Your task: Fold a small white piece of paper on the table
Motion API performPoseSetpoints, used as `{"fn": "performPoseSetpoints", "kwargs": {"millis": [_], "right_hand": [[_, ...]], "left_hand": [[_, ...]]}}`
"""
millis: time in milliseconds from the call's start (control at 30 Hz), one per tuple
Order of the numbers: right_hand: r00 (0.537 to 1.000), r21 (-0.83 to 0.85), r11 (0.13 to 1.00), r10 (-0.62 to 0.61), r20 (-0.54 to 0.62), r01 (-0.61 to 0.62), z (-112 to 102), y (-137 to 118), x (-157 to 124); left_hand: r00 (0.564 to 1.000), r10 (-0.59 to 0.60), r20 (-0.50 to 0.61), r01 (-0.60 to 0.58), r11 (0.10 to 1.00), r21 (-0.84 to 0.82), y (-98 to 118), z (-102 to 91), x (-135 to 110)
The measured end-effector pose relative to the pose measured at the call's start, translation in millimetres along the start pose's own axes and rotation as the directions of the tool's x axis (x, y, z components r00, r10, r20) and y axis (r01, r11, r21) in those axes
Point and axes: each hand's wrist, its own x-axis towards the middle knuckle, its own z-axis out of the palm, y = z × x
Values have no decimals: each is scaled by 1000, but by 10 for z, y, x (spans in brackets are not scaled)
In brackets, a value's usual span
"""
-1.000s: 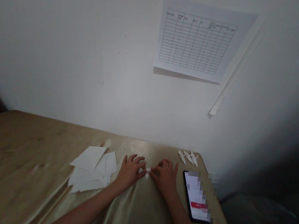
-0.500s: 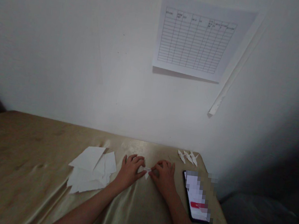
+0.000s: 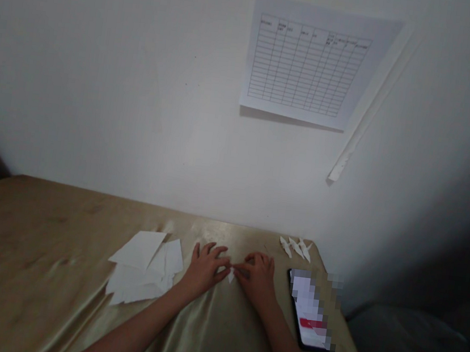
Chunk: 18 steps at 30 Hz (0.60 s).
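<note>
Between my two hands is a small piece of folded white paper [image 3: 231,276], with a pointed end showing toward me. My left hand [image 3: 206,267] pinches it from the left, thumb and index finger at its edge and the other fingers spread. From the other side my right hand [image 3: 257,275] grips it with thumb and index finger, the remaining fingers curled. Fingertips hide most of the folded paper. Left of my left hand lies a loose pile of white paper sheets [image 3: 140,278]. Three small folded paper figures [image 3: 294,248] sit in a row beyond my right hand.
A phone [image 3: 310,311] with a lit screen lies right of my right forearm, near the table's right edge. The table has a shiny gold-brown cloth [image 3: 37,254] with creases. Behind it rises a white wall [image 3: 120,99] bearing a printed table sheet [image 3: 306,65].
My left fingers have closed in around the folded paper and my right index finger now reaches over it, so less of the paper shows. The pile, figures and phone stay put.
</note>
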Motion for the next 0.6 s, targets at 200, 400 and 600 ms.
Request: {"fn": "performPoseSetpoints", "kwargs": {"millis": [200, 400, 600], "right_hand": [[998, -18, 998, 53, -26, -54, -16, 24, 29], [997, 38, 997, 63, -32, -62, 28, 78, 47], [995, 106, 992, 78, -69, -71, 92, 81, 57]], "left_hand": [[999, -29, 13, 29, 1000, -7, -26, -9, 3], [999, -46, -17, 46, 999, -28, -39, 5, 4], [996, -91, -13, 91, 994, -57, 5, -42, 14]]}}
